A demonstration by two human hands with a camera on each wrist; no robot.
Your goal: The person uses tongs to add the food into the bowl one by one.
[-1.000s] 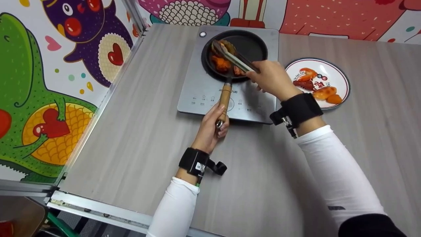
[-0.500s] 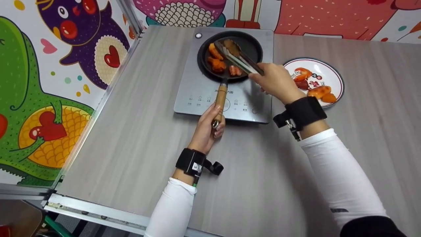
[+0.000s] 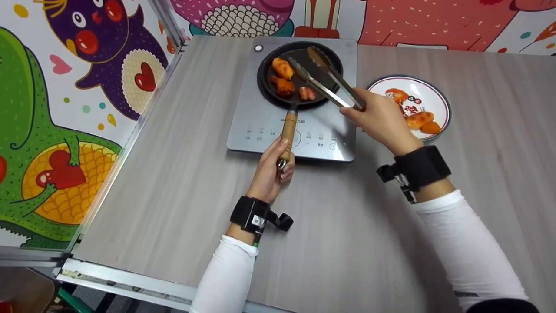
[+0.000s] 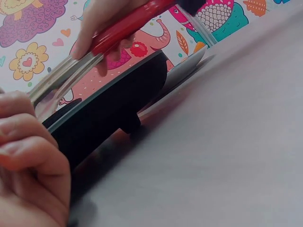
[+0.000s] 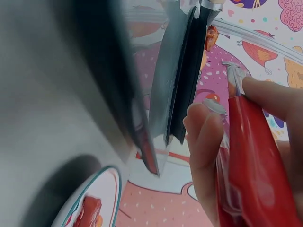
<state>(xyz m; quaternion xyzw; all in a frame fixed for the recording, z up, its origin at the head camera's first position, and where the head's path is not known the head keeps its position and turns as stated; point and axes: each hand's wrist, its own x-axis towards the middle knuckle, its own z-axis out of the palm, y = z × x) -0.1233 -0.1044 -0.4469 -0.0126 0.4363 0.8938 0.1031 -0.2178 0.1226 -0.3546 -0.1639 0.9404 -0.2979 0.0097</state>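
1. Head view: tongs [image 3: 328, 82] are held in the right hand [image 3: 380, 121], fingers curled round the handle end, the two arms spread apart with nothing between the tips, which hang over the far half of the black frying pan [image 3: 299, 74]. The left hand [image 3: 273, 171] wraps the end of the pan's wooden handle [image 3: 286, 132]. The pan sits on the induction cooktop [image 3: 295, 126], with three orange-red food pieces [image 3: 284, 78] lying in its left half. To the right, a plate [image 3: 436, 98] carries more pieces.

2. Head view, judgement: keep the left hand's hold firm so the pan does not turn, bring the open tips down one on each side of a single piece, and squeeze only enough to lift it without crushing.

3. Left wrist view: curled fingers [image 4: 28, 156] fill the lower left corner. Beyond them the dark cooktop edge [image 4: 109, 113] rests on the table [image 4: 227, 151], and the tongs' red grip [image 4: 128, 23] crosses above. A level, unshifted pan seems best.

4. Right wrist view: thumb and fingers [image 5: 206, 142] pinch the red tongs handle [image 5: 253, 161]. The plate rim [image 5: 102, 194] shows at bottom left. The tips are out of sight here, so aim is better judged from the head view.
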